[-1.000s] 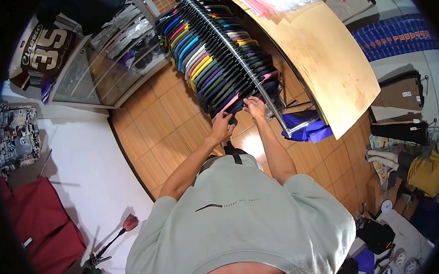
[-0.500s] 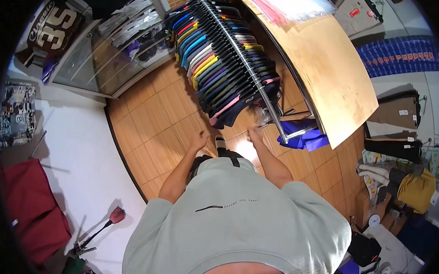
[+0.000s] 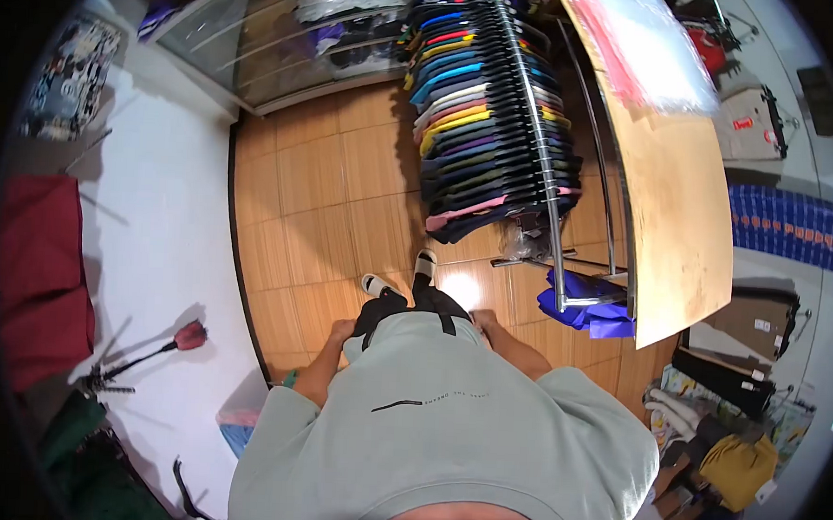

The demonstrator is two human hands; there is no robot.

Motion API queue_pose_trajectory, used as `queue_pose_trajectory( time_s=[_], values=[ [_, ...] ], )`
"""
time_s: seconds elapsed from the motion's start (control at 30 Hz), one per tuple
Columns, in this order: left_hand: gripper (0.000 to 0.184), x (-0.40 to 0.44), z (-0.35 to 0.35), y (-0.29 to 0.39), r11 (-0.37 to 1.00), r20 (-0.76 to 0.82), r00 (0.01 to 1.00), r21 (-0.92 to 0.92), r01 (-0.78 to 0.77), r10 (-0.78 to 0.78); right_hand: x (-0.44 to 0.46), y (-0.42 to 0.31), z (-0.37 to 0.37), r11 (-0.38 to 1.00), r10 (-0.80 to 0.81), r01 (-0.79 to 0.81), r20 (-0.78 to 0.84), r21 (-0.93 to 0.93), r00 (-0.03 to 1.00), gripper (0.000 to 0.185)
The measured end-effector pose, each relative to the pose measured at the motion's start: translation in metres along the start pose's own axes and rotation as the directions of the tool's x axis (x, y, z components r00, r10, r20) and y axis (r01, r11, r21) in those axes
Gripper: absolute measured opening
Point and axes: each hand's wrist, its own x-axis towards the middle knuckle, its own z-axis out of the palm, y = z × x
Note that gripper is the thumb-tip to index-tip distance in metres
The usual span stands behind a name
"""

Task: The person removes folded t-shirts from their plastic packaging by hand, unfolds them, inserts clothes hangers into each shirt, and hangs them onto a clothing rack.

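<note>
My left hand [image 3: 342, 330] hangs low beside my left hip, small in the picture, with its fingers curled in. On the other side, my right hand [image 3: 483, 320] is by my right hip, also loosely closed. I see nothing held in either one, and both are apart from the goods around. Ahead and to the right stands a metal clothes rack [image 3: 543, 163], tightly hung with many-coloured shirts [image 3: 468, 137] on black hangers. The rack is nearer to my right hand than to my left.
A wooden tabletop [image 3: 683, 225] runs along the right, with clear plastic packs [image 3: 644, 51] on it. Purple bags [image 3: 586, 309] hang at the rack's near end. A glass display case [image 3: 249, 48] stands at the far left. Tiled floor [image 3: 345, 183] lies ahead; a white wall [image 3: 172, 221] borders it.
Both hands have drawn back from in front of me to my hips. The view has turned left, so the rack and table appear further right. Both sandalled feet now show.
</note>
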Motion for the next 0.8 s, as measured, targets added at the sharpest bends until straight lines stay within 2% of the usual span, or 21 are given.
queue_pose_trajectory(
  time_s=[0.03,0.07,0.1,0.2,0.27,0.3,0.37,0.43,0.47,0.53,0.6,0.67,0.7,0.73,0.77,0.8],
  values=[
    [0.053,-0.008,0.003,0.013,0.996,0.044,0.996,0.030,0.082,-0.084,0.006,-0.020,-0.005,0.998,-0.002,0.000,0.033,0.062,0.999,0.026],
    [0.059,-0.014,0.006,0.033,0.985,0.086,0.983,0.059,0.160,-0.164,-0.014,-0.050,-0.011,0.990,-0.045,0.046,-0.013,0.136,0.999,0.022],
    [0.059,-0.019,0.011,0.043,0.985,0.080,0.982,0.034,0.169,-0.171,-0.038,-0.082,-0.016,0.973,-0.087,0.098,-0.061,0.207,0.994,0.019],
    [0.056,-0.028,0.026,0.053,0.990,0.115,0.986,-0.062,0.128,-0.121,-0.023,-0.145,-0.029,0.944,-0.308,0.311,-0.044,0.112,0.950,0.019],
    [0.045,-0.028,0.033,0.051,0.952,-0.004,1.000,-0.304,0.026,-0.029,-0.029,-0.185,-0.029,0.921,-0.385,0.386,-0.041,0.054,0.922,0.020],
    [0.045,-0.026,0.034,0.049,0.942,-0.020,0.999,-0.334,0.028,-0.036,-0.041,-0.204,-0.029,0.905,-0.422,0.423,-0.035,0.044,0.906,0.019],
    [0.039,-0.027,0.030,0.046,0.831,0.020,0.997,-0.552,0.070,-0.071,-0.056,-0.226,-0.020,0.880,-0.476,0.476,-0.010,0.001,0.880,0.018],
    [0.037,-0.037,0.030,0.048,0.746,-0.012,0.996,-0.663,0.062,-0.093,-0.064,-0.234,-0.006,0.853,-0.522,0.522,0.043,0.000,0.852,0.015],
    [0.034,-0.045,0.029,0.047,0.673,-0.031,0.993,-0.738,0.052,-0.111,-0.062,-0.234,0.004,0.864,-0.501,0.503,0.037,-0.041,0.865,0.014],
    [0.032,-0.060,0.024,0.034,0.543,-0.066,0.984,-0.839,0.035,-0.166,-0.062,-0.222,0.025,0.871,-0.490,0.491,0.056,-0.012,0.870,0.015],
    [0.032,-0.077,0.033,0.011,0.463,-0.029,0.983,-0.884,0.059,-0.181,-0.056,-0.202,0.040,0.863,-0.464,0.489,0.187,-0.123,0.866,0.015],
    [0.030,-0.092,0.056,-0.022,0.377,-0.101,0.962,-0.926,0.002,-0.253,-0.049,-0.180,0.060,0.913,-0.309,0.364,0.269,-0.186,0.912,0.016],
    [0.031,-0.094,0.069,-0.043,0.353,-0.161,0.942,-0.934,-0.050,-0.294,-0.073,-0.168,0.075,0.934,-0.285,0.329,0.267,-0.136,0.920,0.017],
    [0.030,-0.099,0.082,-0.063,0.331,-0.144,0.938,-0.943,-0.035,-0.314,0.003,-0.146,0.079,0.921,-0.267,0.342,0.336,-0.186,0.903,0.020],
    [0.030,-0.102,0.097,-0.084,0.308,-0.127,0.934,-0.951,-0.020,-0.333,-0.025,-0.145,0.091,0.630,-0.429,0.588,0.403,-0.507,0.808,0.024],
    [0.025,-0.111,0.111,-0.098,0.295,-0.151,0.883,-0.955,-0.015,-0.444,-0.054,-0.145,0.102,0.191,-0.574,0.651,0.454,-0.734,0.681,0.029]
  ],
)
